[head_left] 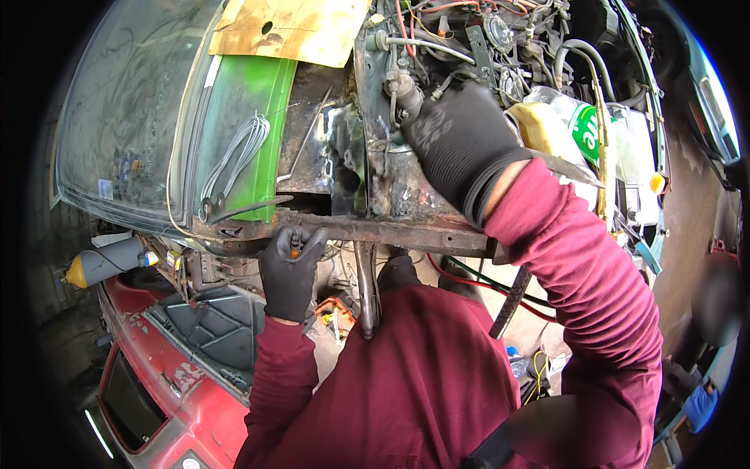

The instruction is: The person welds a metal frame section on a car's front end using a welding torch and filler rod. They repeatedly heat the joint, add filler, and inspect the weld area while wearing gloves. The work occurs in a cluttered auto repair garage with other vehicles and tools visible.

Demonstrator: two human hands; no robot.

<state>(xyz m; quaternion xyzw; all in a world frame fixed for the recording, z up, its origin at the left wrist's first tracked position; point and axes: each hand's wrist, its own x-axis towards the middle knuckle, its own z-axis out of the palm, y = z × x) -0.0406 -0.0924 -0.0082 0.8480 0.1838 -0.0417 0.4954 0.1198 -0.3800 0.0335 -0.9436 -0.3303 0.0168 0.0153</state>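
Note:
Both my hands wear black gloves. My left hand (pixel 292 270) is at the near side of a rusty metal rail (pixel 391 232), its fingers curled round a small thing with an orange-brown end (pixel 294 252); the rest of it is hidden in the fist. Over the engine bay, my right hand (pixel 467 141) reaches in with its back to me, beside a cylindrical metal part (pixel 404 94) with hoses. Its fingertips are mostly out of sight, so what they touch cannot be made out. A coil of grey wire (pixel 234 160) lies on the green body panel (pixel 269 117), left of my hands.
A cardboard sheet (pixel 289 31) covers part of the car by the windscreen (pixel 133 102). Plastic bottles (pixel 586 125) sit right of my right arm. A metal bar (pixel 366 289) juts toward me, with red and green hoses (pixel 508 289) below. A red car (pixel 195 399) stands behind left.

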